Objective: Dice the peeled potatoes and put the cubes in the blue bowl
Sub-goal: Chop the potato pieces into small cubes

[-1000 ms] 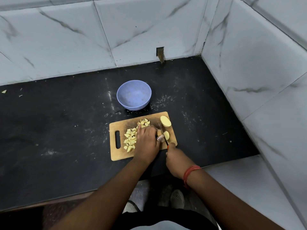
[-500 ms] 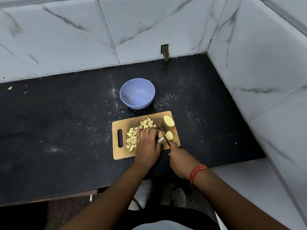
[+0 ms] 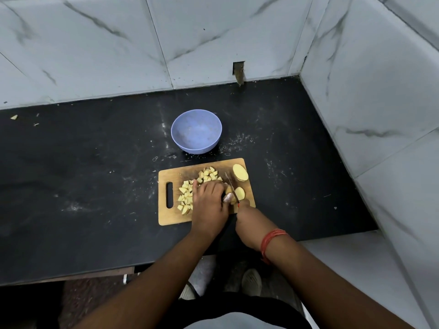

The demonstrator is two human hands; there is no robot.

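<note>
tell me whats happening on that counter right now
A person is dicing peeled potato on a wooden cutting board. The left hand holds a potato piece down while the right hand grips a knife with its blade on that piece. A pile of cubes sits on the board, with two larger cut pieces, one at the far corner and one just right of the blade. The blue bowl behind the board holds no cubes yet.

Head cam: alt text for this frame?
Right hand slices a potato piece with a knife on a wooden cutting board; left hand steadies it beside potato cubes. Blue bowl sits behind.
</note>
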